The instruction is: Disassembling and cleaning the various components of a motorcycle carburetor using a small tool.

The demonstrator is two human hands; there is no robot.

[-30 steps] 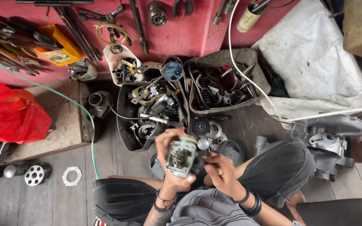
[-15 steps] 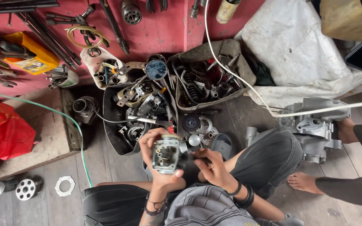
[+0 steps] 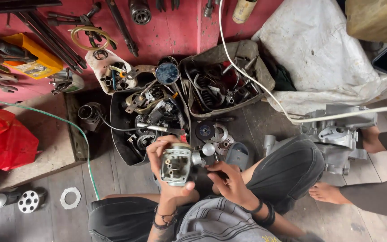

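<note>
My left hand (image 3: 169,186) grips a metal carburetor body (image 3: 175,164), held upright over my lap with its open underside facing me. My right hand (image 3: 229,181) rests just right of it, fingertips pinched at the carburetor's side fitting; whether it holds a small part or tool is too small to tell. Both wrists wear dark bands. I sit cross-legged on a wooden plank floor (image 3: 117,179) in dark shorts.
Black trays (image 3: 122,134) of greasy engine parts lie ahead, a grey bag (image 3: 256,67) of springs and parts to their right. An engine casing (image 3: 337,130) sits at right by another person's bare foot (image 3: 330,192). Red cloth (image 3: 3,139), green hose (image 3: 86,152), washer (image 3: 70,197) at left.
The view has shifted slightly left and down. My hands stay on the carburetor, which has hardly turned. The other person's foot has come further into view at right.
</note>
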